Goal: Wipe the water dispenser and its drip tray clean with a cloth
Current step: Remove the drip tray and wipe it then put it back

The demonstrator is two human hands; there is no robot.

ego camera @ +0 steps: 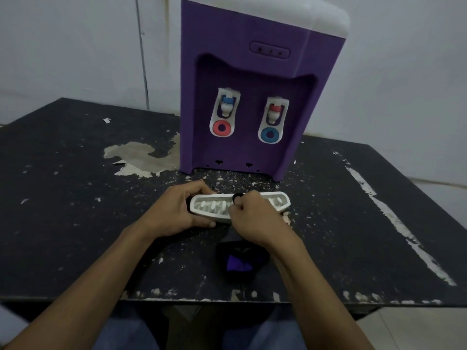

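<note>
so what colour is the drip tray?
The drip tray is white; shows best in the head view.

Bare room (peeling table (75, 223), plain wall (75, 46))

Nothing I can read here: the water dispenser (242, 72) at twelve o'clock shows no legible label, just three dots on its indicator panel (270, 50).

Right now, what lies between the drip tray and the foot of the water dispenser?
Nothing stands there: the head view shows only a bare stretch of the chipped, white-flecked black table between drip tray and water dispenser.
</note>
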